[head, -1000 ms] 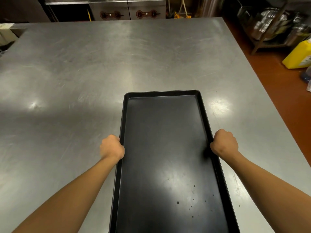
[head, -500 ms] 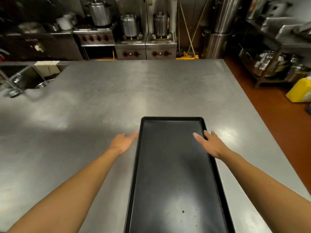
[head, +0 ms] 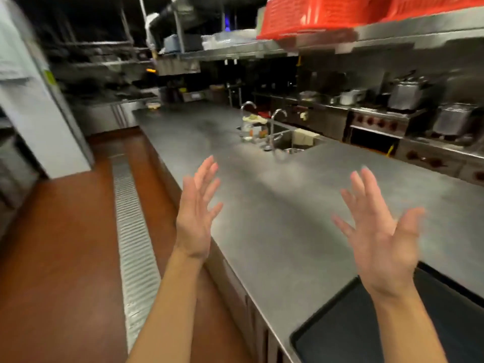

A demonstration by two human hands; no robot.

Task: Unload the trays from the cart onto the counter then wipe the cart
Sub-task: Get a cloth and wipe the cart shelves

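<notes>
Hands: left hand (head: 195,218), right hand (head: 379,239), both spread; one tray (head: 348,331) on counter (head: 275,218).

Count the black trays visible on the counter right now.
1. A single black tray lies at the counter's near edge, lower right, partly behind the right forearm. More may sit outside the frame.

Commercial kitchen: steel counter (head: 275,210), sink (head: 285,142), stove range (head: 379,124).

Bare forearms, no sleeves; left hand (head: 195,218) and right hand (head: 381,237) ungloved.
</notes>
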